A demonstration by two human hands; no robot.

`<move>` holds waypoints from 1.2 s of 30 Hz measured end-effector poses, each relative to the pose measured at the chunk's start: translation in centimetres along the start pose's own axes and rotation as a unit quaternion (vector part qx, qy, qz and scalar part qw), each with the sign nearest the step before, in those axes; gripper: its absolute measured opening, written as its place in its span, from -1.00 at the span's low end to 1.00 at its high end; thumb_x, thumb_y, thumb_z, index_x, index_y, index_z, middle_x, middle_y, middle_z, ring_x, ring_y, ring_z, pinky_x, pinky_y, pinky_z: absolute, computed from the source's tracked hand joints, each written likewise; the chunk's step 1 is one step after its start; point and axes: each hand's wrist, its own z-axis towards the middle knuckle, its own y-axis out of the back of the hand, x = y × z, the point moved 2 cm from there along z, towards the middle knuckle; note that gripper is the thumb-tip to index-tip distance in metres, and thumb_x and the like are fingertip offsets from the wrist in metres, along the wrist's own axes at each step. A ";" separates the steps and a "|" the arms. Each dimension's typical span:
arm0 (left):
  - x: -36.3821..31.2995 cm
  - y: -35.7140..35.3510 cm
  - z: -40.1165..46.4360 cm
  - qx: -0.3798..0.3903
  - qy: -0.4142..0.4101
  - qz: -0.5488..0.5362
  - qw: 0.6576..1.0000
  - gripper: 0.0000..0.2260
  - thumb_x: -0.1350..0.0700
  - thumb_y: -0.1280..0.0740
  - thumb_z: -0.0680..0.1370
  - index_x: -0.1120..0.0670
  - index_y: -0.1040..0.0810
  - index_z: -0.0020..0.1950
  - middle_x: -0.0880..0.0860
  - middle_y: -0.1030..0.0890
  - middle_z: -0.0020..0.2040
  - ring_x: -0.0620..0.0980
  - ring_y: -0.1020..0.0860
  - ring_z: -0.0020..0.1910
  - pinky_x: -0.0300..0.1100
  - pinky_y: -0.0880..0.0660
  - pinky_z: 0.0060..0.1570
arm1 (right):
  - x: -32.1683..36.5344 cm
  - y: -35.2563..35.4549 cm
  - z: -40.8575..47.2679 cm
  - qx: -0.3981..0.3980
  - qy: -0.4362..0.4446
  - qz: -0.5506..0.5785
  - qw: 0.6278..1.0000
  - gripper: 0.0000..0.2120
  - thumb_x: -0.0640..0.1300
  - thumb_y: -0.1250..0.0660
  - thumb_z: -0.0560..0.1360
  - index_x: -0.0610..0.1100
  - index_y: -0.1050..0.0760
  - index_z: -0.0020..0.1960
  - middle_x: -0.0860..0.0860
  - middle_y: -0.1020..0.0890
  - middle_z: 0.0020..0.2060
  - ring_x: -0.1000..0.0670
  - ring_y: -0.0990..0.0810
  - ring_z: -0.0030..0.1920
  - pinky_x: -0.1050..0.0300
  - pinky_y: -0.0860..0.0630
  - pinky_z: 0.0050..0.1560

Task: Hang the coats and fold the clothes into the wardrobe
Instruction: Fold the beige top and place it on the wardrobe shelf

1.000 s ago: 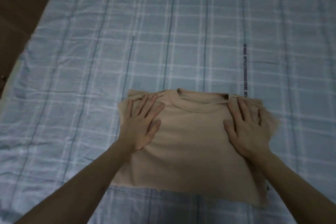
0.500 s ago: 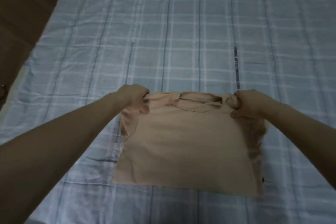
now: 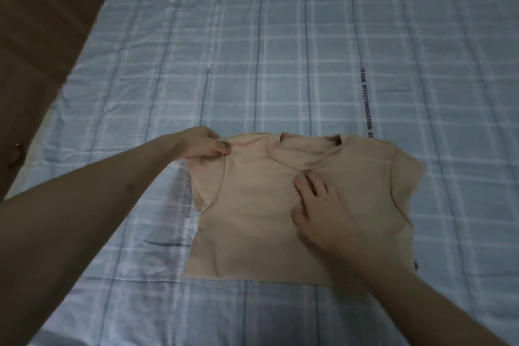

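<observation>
Step in hand: folding, as I read it. 1 beige T-shirt (image 3: 252,213) lies face up on the bed with its collar toward the far side, and the person is setting up a sideways fold of its left shoulder.

Left hand (image 3: 203,143): fingers curled, pinching the shirt's left shoulder corner just beside the collar; the cloth there is bunched and a little raised.

Right hand (image 3: 320,213): flat, fingers spread and straight, pressing on the chest of the shirt just below the neckline. It grips nothing; it pins the cloth.

Where the shirt is: near the close edge of the bed, roughly in the middle, hem toward the person. The right sleeve (image 3: 404,177) lies spread out flat; the left sleeve (image 3: 202,185) is partly tucked or creased under.

Next move calls for: probably carrying the pinched shoulder across toward the pressing hand, which would have to hold the body still so the hem does not skew. The fabric looks thin and limp, so it may wrinkle along the fold.

How far along: early, I judge. The shirt is not yet folded, and no wardrobe or coat is in sight.

Surface: a pale blue plaid bedsheet (image 3: 280,50), lightly creased, with 1 dark line of printed lettering (image 3: 366,101) running down it, too small to read surely.

Room: dim; a brown panel (image 3: 42,36) borders the bed's left side.
</observation>
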 end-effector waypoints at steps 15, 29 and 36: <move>-8.4 -2.3 -4.6 0.128 0.049 -0.112 0.984 -0.67 0.29 -0.22 0.58 0.10 -0.21 0.28 0.29 -0.62 -0.09 0.12 -0.67 -0.29 -0.02 -0.65 -0.29 | 17.1 -6.7 -1.1 0.039 -0.261 0.180 0.948 -0.15 0.09 -0.64 0.01 -0.07 -0.48 0.25 -0.08 -0.46 0.06 -0.13 -0.43 -0.02 -0.06 -0.42 -0.20; -22.3 -9.2 -4.0 0.095 -0.025 -0.229 0.969 -0.87 0.26 -0.15 0.58 0.26 -0.37 0.09 0.25 -0.58 -0.14 0.09 -0.65 -0.31 -0.04 -0.63 -0.42 | -3.9 3.5 -11.0 -0.022 -0.198 0.568 0.799 -0.39 -0.29 -0.34 0.51 0.22 -0.18 0.34 0.20 -0.51 0.14 0.41 -0.47 -0.10 0.53 -0.43 -0.15; -23.2 -16.3 -3.1 -0.032 -0.289 -0.113 0.950 -0.81 0.08 -0.15 0.64 0.01 -0.41 0.23 0.11 -0.64 0.02 0.09 -0.60 0.02 0.04 -0.53 0.09 | -8.0 2.3 -13.1 -0.258 -0.258 0.283 0.887 -0.36 -0.25 -0.21 0.37 -0.20 -0.22 0.46 -0.17 -0.34 0.32 -0.18 -0.34 0.32 -0.08 -0.33 0.32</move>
